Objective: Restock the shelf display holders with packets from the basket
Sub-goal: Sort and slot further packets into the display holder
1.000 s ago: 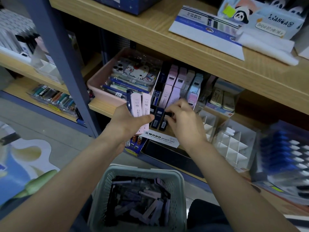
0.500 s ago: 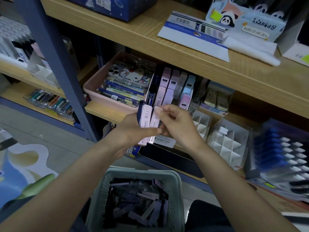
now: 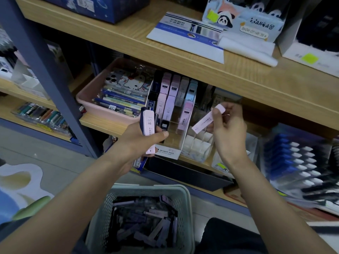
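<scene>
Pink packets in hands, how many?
2: front pink packet of the stack in the left hand, tilted pink packet pinched by the right hand; stack may hide more.

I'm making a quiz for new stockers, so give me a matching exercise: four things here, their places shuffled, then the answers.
Things:
1. single pink packet
2. stack of packets
3. basket
4. pink tray

Places:
A. on the shelf, left of the display holder
B. pinched by the right hand
C. lowest in view, holding loose packets
D. held in the left hand

Pairs: 1-B, 2-D, 3-C, 4-A
</scene>
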The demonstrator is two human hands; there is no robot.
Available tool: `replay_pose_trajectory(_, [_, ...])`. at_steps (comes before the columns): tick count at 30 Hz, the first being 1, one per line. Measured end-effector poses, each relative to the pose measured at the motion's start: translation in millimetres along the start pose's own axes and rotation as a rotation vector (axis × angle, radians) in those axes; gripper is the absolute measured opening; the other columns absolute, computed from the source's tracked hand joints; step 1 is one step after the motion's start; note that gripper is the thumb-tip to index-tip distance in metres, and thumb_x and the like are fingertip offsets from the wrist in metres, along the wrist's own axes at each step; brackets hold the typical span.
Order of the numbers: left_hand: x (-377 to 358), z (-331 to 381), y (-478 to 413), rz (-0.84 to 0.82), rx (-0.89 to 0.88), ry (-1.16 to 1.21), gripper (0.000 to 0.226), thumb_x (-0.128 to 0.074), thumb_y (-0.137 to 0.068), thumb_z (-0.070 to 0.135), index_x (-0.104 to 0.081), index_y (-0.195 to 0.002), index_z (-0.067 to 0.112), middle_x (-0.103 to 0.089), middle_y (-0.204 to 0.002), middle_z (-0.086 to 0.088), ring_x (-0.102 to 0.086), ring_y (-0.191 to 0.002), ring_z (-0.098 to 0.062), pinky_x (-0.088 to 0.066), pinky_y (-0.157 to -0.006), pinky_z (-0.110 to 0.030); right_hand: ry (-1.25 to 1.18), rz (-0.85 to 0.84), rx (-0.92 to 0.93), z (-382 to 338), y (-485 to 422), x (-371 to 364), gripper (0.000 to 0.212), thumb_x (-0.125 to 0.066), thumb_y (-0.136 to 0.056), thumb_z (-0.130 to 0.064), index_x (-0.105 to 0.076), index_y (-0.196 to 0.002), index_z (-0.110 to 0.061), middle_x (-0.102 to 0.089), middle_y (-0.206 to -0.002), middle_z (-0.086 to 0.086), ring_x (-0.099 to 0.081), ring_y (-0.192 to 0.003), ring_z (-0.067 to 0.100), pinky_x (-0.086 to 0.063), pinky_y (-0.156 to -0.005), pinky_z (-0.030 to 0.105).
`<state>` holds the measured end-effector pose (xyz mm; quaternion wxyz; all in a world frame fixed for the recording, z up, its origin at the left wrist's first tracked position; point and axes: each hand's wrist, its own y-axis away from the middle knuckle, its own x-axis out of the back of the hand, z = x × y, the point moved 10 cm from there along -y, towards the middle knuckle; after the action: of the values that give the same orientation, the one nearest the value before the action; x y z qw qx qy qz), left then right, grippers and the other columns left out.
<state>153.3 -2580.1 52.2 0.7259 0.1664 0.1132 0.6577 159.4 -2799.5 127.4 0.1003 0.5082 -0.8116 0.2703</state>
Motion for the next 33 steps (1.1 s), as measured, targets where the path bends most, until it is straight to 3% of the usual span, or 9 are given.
replay_pose_trajectory(2, [-0.4,0.0,-1.6,0.016,0.001,-0.004,0.017,-0.068,-0.084,0.019,-0.062,-0.096,0.009,-0.065,-0.094,-0.004,-0.058,-0.075,-0.012,-0.046,-0.046,-0.009,-0.07,-0.035,0.041,-7.7,3.9,-4.4,0.022,-0.05,-0.095,-0.012,-0.042,-0.09,-0.031,-0.063,-0.09,0.007,-0.066,-0.075,0.019,-0.053,-0.062,0.017])
replay_pose_trajectory(3, [0.1,-0.1,-2.4,0.026,0.002,-0.005,0.015,-0.068,-0.084,0.019,-0.061,-0.094,0.01,-0.064,-0.093,-0.004,-0.058,-0.074,-0.012,-0.047,-0.046,-0.01,-0.084,-0.057,0.077,-13.5,6.1,-8.2,0.025,-0.051,-0.095,-0.011,-0.041,-0.089,-0.033,-0.063,-0.09,0.007,-0.066,-0.076,0.015,-0.053,-0.063,0.017])
replay_pose_trajectory(6, [1.4,-0.9,-4.0,0.049,0.005,-0.012,0.012,-0.068,-0.084,0.017,-0.061,-0.092,0.011,-0.063,-0.09,-0.004,-0.057,-0.072,-0.012,-0.046,-0.045,-0.011,-0.07,-0.103,0.167,-23.4,10.8,-22.2,0.019,-0.055,-0.093,-0.016,-0.045,-0.094,-0.031,-0.064,-0.089,-0.001,-0.066,-0.08,0.01,-0.057,-0.071,0.034])
replay_pose_trajectory(9, [2.4,-0.2,-3.8,0.063,0.002,-0.014,0.013,-0.068,-0.084,0.017,-0.061,-0.092,0.011,-0.063,-0.089,-0.004,-0.056,-0.072,-0.011,-0.044,-0.043,-0.009,-0.103,-0.156,0.214,-31.4,13.3,-39.5,0.012,-0.058,-0.092,-0.019,-0.05,-0.097,-0.027,-0.063,-0.09,-0.011,-0.067,-0.081,0.009,-0.057,-0.073,0.037])
replay_pose_trajectory(16, [11.8,6.8,-1.7,0.085,-0.023,0.011,0.012,-0.069,-0.083,0.024,-0.059,-0.087,0.018,-0.063,-0.086,0.001,-0.057,-0.071,-0.009,-0.05,-0.052,-0.016,0.066,-0.194,0.293,-52.5,11.0,-82.8,0.01,-0.063,-0.089,-0.013,-0.062,-0.099,-0.012,-0.059,-0.08,-0.016,-0.059,-0.073,-0.003,-0.05,-0.068,0.014])
replay_pose_trajectory(20, [21.5,9.3,-0.5,0.094,-0.026,0.02,0.012,-0.068,-0.083,0.024,-0.058,-0.085,0.018,-0.062,-0.085,-0.002,-0.055,-0.07,-0.011,-0.051,-0.056,-0.019,0.389,-0.206,0.396,-58.4,9.0,-99.3,0.012,-0.055,-0.094,-0.028,-0.062,-0.101,-0.021,-0.068,-0.082,-0.003,-0.065,-0.073,0.018,-0.054,-0.062,0.036])
replay_pose_trajectory(26, [33.0,10.5,0.3,0.088,-0.027,0.04,0.015,-0.068,-0.083,0.023,-0.059,-0.091,0.014,-0.059,-0.081,-0.004,-0.053,-0.062,-0.012,-0.049,-0.049,-0.016,0.509,-0.159,0.511,-71.9,2.4,-103.9,0.009,-0.064,-0.087,-0.02,-0.068,-0.094,-0.019,-0.066,-0.093,0.0,-0.061,-0.089,0.024,-0.05,-0.062,0.033])
replay_pose_trajectory(30, [33.4,10.1,1.7,0.074,-0.022,0.042,0.015,-0.068,-0.084,0.023,-0.06,-0.092,0.013,-0.059,-0.078,0.0,-0.053,-0.062,-0.01,-0.047,-0.046,-0.012,0.591,-0.244,0.395,-56.8,-6.5,-114.9,0.02,-0.062,-0.089,-0.023,-0.068,-0.107,-0.017,-0.055,-0.105,0.003,-0.051,-0.105,0.021,-0.045,-0.068,0.032])
replay_pose_trajectory(33, [33.0,9.4,2.7,0.058,-0.021,0.015,0.017,-0.069,-0.083,0.022,-0.06,-0.093,0.012,-0.061,-0.083,-0.001,-0.054,-0.064,-0.009,-0.046,-0.045,-0.011,0.64,-0.269,0.341,-54.3,-6.6,-119.2,0.032,-0.06,-0.089,-0.018,-0.057,-0.121,-0.018,-0.05,-0.118,0.003,-0.05,-0.11,0.02,-0.042,-0.073,0.033])
